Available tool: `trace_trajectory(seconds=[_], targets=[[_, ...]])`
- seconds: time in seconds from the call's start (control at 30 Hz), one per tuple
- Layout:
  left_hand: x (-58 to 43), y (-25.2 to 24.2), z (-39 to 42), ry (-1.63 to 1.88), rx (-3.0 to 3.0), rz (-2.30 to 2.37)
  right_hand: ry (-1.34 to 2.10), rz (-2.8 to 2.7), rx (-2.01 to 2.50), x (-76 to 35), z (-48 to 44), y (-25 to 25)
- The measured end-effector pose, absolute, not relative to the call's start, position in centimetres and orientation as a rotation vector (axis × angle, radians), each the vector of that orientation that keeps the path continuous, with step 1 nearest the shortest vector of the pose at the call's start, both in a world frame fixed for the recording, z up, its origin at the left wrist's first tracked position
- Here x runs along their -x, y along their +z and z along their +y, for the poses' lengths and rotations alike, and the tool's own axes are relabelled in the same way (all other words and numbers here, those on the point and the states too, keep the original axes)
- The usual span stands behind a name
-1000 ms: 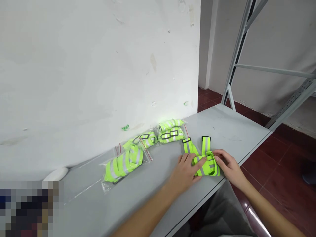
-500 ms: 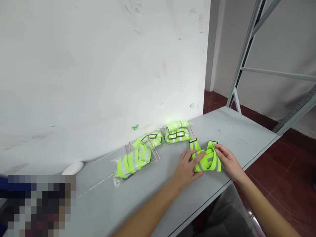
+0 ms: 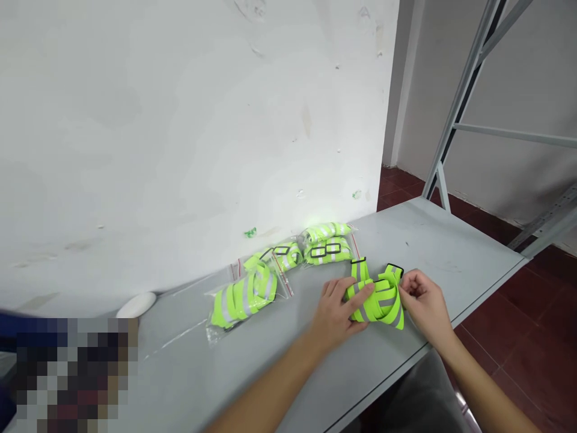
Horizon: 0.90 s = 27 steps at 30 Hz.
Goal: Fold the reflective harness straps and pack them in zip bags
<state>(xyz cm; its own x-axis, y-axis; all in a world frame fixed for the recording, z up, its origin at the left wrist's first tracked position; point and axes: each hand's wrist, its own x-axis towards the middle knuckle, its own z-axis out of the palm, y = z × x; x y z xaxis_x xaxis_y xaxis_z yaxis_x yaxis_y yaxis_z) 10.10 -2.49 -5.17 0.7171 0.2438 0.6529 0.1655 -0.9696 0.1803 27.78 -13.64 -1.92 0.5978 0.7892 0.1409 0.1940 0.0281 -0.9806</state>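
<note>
A neon-green reflective strap bundle (image 3: 381, 300) with black end tabs lies on the grey table (image 3: 433, 246) between my hands. My left hand (image 3: 338, 313) presses on its left side, thumb laid over the folded straps. My right hand (image 3: 421, 304) is curled at its right side, fingers pinching a strap end with a black tab. Behind them, by the wall, lie bagged bundles of the same green straps: one large bag (image 3: 243, 294), a smaller one (image 3: 283, 255) and a pair (image 3: 328, 242).
A white wall runs along the table's far edge. A white oval object (image 3: 135, 305) sits at the left by the wall. A grey metal shelf frame (image 3: 469, 96) stands at the right over red floor tiles (image 3: 532, 325). The table's near edge runs diagonally past my right wrist.
The two strap ends that stuck out flat toward the wall have been folded in over the bundle. My right hand has closed from flat fingers to a pinch. The view has shifted left.
</note>
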Motion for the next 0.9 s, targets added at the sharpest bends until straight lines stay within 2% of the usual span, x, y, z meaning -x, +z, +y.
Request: trace_trajectory(seconds=[0.2,0.43,0.6,0.77,0.9], targets=[[-10.0,-5.1,-2.4,1.044,-2.845,0.395,0.744,-1.039,1.486,-28.4,-14.3,-1.3],[-10.5,-5.4,-2.8,0.904,-3.024,0.398,1.056,-0.959,1.443,-28.6,-14.7,-1.6],[-10.8,-5.6,-3.1,0.770,-3.174,0.395,0.991,-0.795,1.444,-28.0,-15.3,-2.5],[-11.0,-5.3,-3.5,0.709,-3.230,0.407,0.754,-0.652,1.471,-28.3,-15.9,-3.6],[-11.0,-5.1,-3.7,0.704,-3.239,0.443,0.808,-0.601,1.458,-28.7,-16.2,-3.4]])
